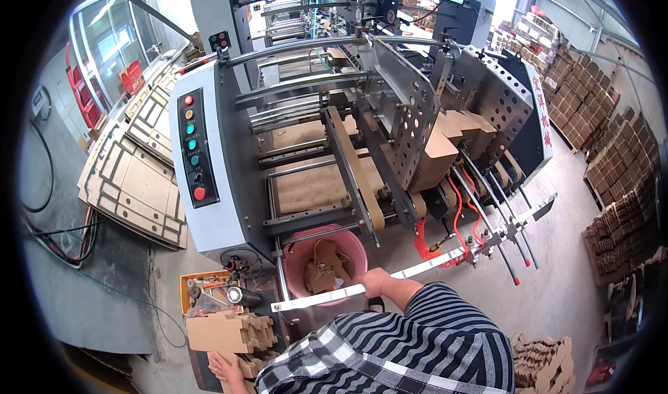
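My left hand (226, 370), fingers spread, lies at the near side of a stack of folded flat brown cardboard cartons (221, 333). My right hand (376, 281) is closed over a long pale metal bar (334, 295) that runs across the front of a carton folding machine (209, 220). Under the bar stands a pink tub (295, 269) with cardboard scraps (325, 263) in it. Folded cartons (433, 159) stand packed together between perforated metal plates at the machine's right.
A tool box (189, 293) and a dark cylinder (240, 296) sit beside the carton stack. Cutting boards (136, 168) lean at left. Rods (511, 269) with red tips jut from the machine. Pallets of cartons (581, 91) line the right, with another carton pile (546, 363) near me.
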A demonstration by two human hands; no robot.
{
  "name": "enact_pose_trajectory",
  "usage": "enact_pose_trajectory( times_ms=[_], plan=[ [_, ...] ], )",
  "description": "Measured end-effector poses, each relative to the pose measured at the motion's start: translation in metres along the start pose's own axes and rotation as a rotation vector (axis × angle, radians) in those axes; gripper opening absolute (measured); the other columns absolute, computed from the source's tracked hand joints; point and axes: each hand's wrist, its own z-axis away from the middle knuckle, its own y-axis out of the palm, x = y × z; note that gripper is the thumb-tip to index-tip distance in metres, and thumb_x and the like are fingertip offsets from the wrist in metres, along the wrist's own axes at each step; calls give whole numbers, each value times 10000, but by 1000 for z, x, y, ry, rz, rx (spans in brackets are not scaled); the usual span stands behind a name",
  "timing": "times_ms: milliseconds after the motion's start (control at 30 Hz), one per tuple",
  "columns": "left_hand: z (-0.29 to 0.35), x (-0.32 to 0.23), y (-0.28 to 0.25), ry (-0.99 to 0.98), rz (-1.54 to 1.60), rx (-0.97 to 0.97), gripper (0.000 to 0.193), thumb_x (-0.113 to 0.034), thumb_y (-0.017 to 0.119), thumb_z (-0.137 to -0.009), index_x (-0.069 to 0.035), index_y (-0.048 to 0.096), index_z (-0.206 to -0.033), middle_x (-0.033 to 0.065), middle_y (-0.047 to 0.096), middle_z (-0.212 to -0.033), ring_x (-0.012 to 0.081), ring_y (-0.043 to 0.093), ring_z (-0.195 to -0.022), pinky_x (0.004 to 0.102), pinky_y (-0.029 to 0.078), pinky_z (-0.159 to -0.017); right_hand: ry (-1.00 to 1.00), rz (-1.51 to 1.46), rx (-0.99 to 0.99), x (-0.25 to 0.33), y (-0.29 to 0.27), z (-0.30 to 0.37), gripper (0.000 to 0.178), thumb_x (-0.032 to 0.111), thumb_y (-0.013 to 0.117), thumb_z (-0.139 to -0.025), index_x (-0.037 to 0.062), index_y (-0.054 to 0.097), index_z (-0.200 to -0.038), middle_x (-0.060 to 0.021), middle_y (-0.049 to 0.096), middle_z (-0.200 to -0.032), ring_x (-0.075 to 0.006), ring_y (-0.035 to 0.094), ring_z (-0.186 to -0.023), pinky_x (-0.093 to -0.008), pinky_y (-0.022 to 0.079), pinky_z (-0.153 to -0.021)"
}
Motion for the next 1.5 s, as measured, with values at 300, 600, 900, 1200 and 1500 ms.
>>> enact_pose_trajectory(
  times_ms=[300, 600, 900, 1200, 1500],
  plan=[
    [-1, 3, 2, 18, 12, -13, 943, -334, 688, -752, -243, 119, -1499, 4, -5, -1574, 342, -64, -1429, 576, 17, -1106, 9, -7, -13, -2, 4, -3, 379, 274, 658, -681, 100, 656, -1018, -128, 676, -950, -294, 639, -926, -402, 503, -809],
    [-1, 4, 4, 10, 27, -28, 930, -355, 679, -754, -235, 134, -1498, 21, 17, -1574, 350, -58, -1428, 581, 18, -1103, 28, 6, 2, 5, -6, 2, 384, 291, 675, -663, 95, 665, -993, -127, 678, -945, -295, 642, -921, -404, 505, -808],
    [-4, 5, 5, 23, 6, -22, 938, -363, 677, -751, -248, 122, -1499, 19, 13, -1575, 359, -60, -1427, 598, 14, -1096, 21, 3, -15, -1, 2, -2, 373, 293, 672, -665, 84, 663, -973, -133, 677, -936, -298, 643, -912, -410, 507, -806],
    [-8, 10, 10, 31, 23, -36, 945, -362, 680, -741, -257, 124, -1498, 13, 13, -1575, 362, -59, -1426, 594, 7, -1098, 27, 11, -4, 0, 2, -2, 389, 291, 669, -666, 88, 659, -998, -130, 676, -946, -297, 640, -926, -409, 507, -812],
    [-6, 6, 7, 17, 5, -22, 946, -372, 678, -743, -256, 121, -1499, 12, 12, -1575, 356, -59, -1427, 582, 6, -1103, 29, 5, -7, 3, -3, 0, 364, 290, 667, -664, 90, 674, -969, -134, 680, -923, -301, 649, -897, -411, 516, -790]
  ],
)
